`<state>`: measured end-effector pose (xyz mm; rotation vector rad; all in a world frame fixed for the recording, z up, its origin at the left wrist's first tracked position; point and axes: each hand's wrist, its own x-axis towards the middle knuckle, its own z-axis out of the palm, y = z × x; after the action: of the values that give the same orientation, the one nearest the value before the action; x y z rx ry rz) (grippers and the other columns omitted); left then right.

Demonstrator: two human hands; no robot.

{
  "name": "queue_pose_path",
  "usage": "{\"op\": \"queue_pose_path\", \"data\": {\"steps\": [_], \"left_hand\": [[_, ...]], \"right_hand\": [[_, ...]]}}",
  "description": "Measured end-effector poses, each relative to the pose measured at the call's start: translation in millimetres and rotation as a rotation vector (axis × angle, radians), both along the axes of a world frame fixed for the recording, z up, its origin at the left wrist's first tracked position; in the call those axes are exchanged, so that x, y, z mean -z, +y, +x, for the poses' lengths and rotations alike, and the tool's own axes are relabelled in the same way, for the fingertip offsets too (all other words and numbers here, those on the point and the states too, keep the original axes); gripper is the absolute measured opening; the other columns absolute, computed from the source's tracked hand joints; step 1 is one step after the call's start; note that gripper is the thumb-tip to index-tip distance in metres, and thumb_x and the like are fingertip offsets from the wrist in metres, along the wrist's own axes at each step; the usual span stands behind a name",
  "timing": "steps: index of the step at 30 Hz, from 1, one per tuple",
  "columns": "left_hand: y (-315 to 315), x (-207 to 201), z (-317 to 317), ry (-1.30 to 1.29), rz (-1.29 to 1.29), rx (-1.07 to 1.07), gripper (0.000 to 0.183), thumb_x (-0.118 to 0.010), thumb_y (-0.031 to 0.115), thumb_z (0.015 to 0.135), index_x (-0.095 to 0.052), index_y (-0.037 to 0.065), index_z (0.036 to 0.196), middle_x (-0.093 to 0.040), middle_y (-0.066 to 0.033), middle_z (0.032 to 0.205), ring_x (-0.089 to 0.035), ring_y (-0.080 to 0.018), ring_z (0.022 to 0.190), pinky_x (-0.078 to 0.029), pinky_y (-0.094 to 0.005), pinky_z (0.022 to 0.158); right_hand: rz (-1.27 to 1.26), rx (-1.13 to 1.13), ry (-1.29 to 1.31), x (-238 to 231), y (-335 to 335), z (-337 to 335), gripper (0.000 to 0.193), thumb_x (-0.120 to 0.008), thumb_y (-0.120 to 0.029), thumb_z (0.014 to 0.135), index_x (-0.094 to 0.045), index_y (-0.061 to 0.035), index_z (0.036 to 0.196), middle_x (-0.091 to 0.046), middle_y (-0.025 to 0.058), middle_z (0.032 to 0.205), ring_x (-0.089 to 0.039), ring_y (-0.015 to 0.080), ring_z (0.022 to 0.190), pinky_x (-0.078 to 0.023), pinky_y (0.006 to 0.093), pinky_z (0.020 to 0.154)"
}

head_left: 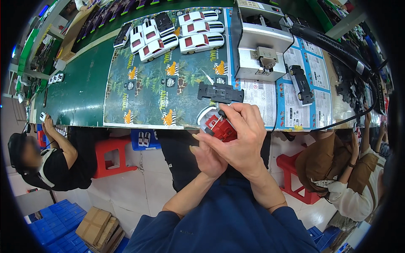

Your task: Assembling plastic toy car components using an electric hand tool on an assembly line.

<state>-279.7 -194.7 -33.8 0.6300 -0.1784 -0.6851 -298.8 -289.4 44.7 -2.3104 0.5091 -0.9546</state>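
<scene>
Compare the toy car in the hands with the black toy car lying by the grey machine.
The toy car in the hands is white outside with red inside; the black toy car is dark all over. The held car is gripped above the table edge by the left hand and right hand; the black car lies untouched on the printed sheets. The held car shows its red inside; the black one lies lengthwise, closed. Both are small toy cars.

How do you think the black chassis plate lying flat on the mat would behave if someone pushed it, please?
The chassis plate looks like thin moulded plastic, so probably light and fairly stiff. It lies flat on the mat, with no wheels visible, so it would likely slide, not roll or tip. Its thin edges might snap if bent.
</scene>
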Motion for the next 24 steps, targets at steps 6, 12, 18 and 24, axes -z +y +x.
{"op": "queue_pose_path", "data": {"steps": [6, 12, 18, 24], "left_hand": [[-0.7, 0.4, -4.6, 0.025, -0.01, 0.02, 0.106, -0.028, 0.084, 0.086, -0.019, 0.0, 0.151, -0.04, -0.015, 0.147, -0.041, -0.0269, 0.135, -0.033, -0.041, 0.113], [-0.7, -7.9, -2.1, 0.085, -0.018, 0.066, 0.104, -0.026, 0.084, 0.086, -0.027, 0.0, 0.148, -0.043, -0.0133, 0.145, -0.043, -0.0243, 0.133, -0.034, -0.0397, 0.112], [-0.3, -6.1, -4.0, 0.001, 0.019, 0.11, 0.1, -0.026, 0.082, 0.088, -0.028, 0.001, 0.148, -0.044, -0.0131, 0.144, -0.044, -0.0244, 0.133, -0.035, -0.0396, 0.111], [2.7, -2.3, -5.7, 0.075, 0.005, 0.097, 0.098, -0.025, 0.08, 0.089, -0.029, 0.001, 0.147, -0.045, -0.0145, 0.144, -0.045, -0.0259, 0.133, -0.036, -0.0406, 0.111]], "right_hand": [[-0.065, 0.023, 0.111, 0.8, 3.6, -1.3, 0.067, -0.091, -0.041, 0.055, -0.069, 0.0006, 0.103, -0.061, 0.0107, 0.093, -0.058, 0.0256, 0.084, -0.048, 0.0372, 0.071], [-0.024, 0.029, 0.132, -6.1, 4.1, -7.9, 0.064, -0.09, -0.037, 0.059, -0.069, 0.0012, 0.105, -0.062, 0.0122, 0.095, -0.06, 0.0269, 0.084, -0.049, 0.0374, 0.073], [-0.03, 0.053, 0.134, 3.4, 3.4, -8.2, 0.058, -0.089, -0.029, 0.062, -0.068, 0.0014, 0.106, -0.065, 0.014, 0.098, -0.062, 0.0275, 0.085, -0.049, 0.0372, 0.074], [-0.014, 0.016, 0.136, -4.4, 1.9, -14.6, 0.056, -0.089, -0.026, 0.062, -0.068, 0.0014, 0.106, -0.064, 0.0138, 0.1, -0.062, 0.0267, 0.085, -0.05, 0.0363, 0.074]]}}
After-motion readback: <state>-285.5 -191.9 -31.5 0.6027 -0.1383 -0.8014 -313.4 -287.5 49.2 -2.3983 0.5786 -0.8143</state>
